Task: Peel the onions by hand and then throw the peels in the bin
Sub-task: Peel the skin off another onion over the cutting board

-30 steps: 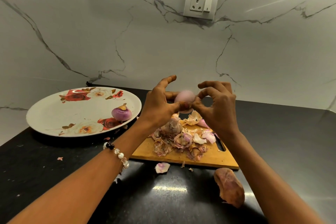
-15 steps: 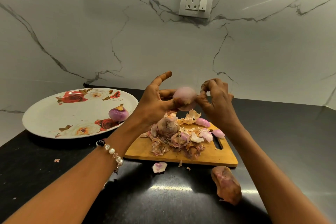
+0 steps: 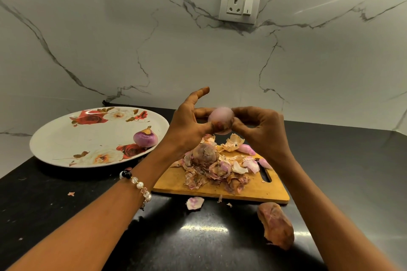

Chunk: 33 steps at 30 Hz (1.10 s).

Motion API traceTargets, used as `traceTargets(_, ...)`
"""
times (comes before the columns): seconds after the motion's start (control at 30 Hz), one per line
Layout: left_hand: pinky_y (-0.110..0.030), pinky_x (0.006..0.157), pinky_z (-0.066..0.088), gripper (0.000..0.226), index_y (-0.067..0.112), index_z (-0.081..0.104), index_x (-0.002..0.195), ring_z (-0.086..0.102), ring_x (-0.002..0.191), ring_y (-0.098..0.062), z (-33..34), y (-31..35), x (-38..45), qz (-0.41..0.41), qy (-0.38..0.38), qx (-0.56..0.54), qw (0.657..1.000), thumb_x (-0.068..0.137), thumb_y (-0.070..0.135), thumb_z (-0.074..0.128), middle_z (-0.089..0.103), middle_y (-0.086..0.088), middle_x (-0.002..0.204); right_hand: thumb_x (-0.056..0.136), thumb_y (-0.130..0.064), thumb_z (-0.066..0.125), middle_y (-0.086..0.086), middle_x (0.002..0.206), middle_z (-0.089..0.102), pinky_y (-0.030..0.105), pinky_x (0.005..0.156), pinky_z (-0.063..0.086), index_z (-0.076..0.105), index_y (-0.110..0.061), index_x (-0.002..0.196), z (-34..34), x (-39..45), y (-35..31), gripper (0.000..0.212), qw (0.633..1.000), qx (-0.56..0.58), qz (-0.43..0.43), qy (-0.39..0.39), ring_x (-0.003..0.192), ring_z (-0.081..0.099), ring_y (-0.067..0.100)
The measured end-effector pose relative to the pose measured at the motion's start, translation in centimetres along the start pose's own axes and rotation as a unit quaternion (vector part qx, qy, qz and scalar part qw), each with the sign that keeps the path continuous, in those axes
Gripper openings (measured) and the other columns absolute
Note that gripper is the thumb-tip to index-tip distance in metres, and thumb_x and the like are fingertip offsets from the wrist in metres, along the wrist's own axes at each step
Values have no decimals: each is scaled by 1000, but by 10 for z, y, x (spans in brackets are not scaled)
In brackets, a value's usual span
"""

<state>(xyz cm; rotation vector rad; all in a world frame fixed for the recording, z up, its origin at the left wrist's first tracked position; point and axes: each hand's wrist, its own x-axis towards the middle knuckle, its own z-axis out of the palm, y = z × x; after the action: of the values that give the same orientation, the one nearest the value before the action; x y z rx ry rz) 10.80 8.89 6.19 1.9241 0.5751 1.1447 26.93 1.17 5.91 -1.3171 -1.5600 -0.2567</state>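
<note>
Two hands at work: the left hand [image 3: 187, 125] and the right hand [image 3: 262, 130] hold a pale pink, round, mostly peeled onion [image 3: 221, 119] in the air above the board.
Left hand: thumb and lower fingers grip the onion's near side; the forefinger sticks up, free.
Right hand: curled fingers pinch at the onion's right side, seemingly on a last shred of skin; the shred itself is too blurred to make out.
Below: a rectangular wooden chopping board [image 3: 259, 191] on the black stone bench [image 3: 55, 209] carries a heap of papery brown-and-pink peels [image 3: 211, 169], with an unpeeled brownish onion [image 3: 204, 153] sitting in it.
Risk: the bare onion looks slick; a hard tug could, by my reading, pop it loose to roll across the bench, or flick skin past the board.
Strays: a pink-white peel scrap [image 3: 195, 202] and a large brown husk piece [image 3: 276, 225] already lie off the board, more to gather later.
Left side: a white oval plate with red rose print [image 3: 66, 136] holds one purple peeled onion [image 3: 145, 138].
Bin: not in view.
Backdrop: a white marble-veined wall with a wall socket [image 3: 240, 4].
</note>
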Motion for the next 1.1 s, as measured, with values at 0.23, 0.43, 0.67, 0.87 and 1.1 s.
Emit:
traceTargets(0.23, -19, 91, 40, 93, 21, 28, 147, 61, 105, -6, 1, 3, -2, 0, -6, 12, 1000, 69, 17, 79, 65, -7, 122, 83, -1, 72, -1, 95, 68, 7, 69, 52, 70, 5, 105, -5, 1, 1, 23, 999, 31, 21, 2, 78, 65, -12)
traceTargets(0.43, -37, 105, 39, 94, 20, 28, 147, 61, 112, -14, 1, 3, -3, -3, -4, 26, 1000, 69, 16, 80, 65, -8, 122, 82, -1, 72, 0, 92, 67, 8, 69, 53, 70, 5, 102, -4, 0, 3, 21, 999, 31, 20, 0, 84, 66, 0)
traceTargets(0.67, -37, 105, 37, 94, 19, 28, 147, 60, 115, -16, 2, 4, -4, -5, 3, 26, 1000, 69, 19, 80, 66, -8, 121, 82, -1, 72, 1, 94, 68, 9, 71, 53, 70, 5, 102, -8, 2, 4, 21, 999, 44, 19, -12, 87, 66, 3)
traceTargets(0.87, -38, 106, 36, 92, 20, 28, 147, 60, 116, -17, 4, 1, -3, -10, 10, 30, 999, 71, 17, 80, 65, -7, 123, 82, 0, 71, 1, 93, 66, 7, 72, 52, 70, 7, 101, -4, 1, 5, 20, 999, 36, 14, -11, 88, 64, 1)
traceTargets(1.1, -18, 84, 49, 90, 20, 28, 148, 63, 98, -5, 4, -3, -2, -16, -2, -14, 1000, 73, 13, 78, 67, -9, 119, 83, 1, 71, 0, 89, 68, 7, 70, 52, 73, 2, 99, -2, 1, 7, 16, 1000, 23, 7, 0, 80, 66, -5)
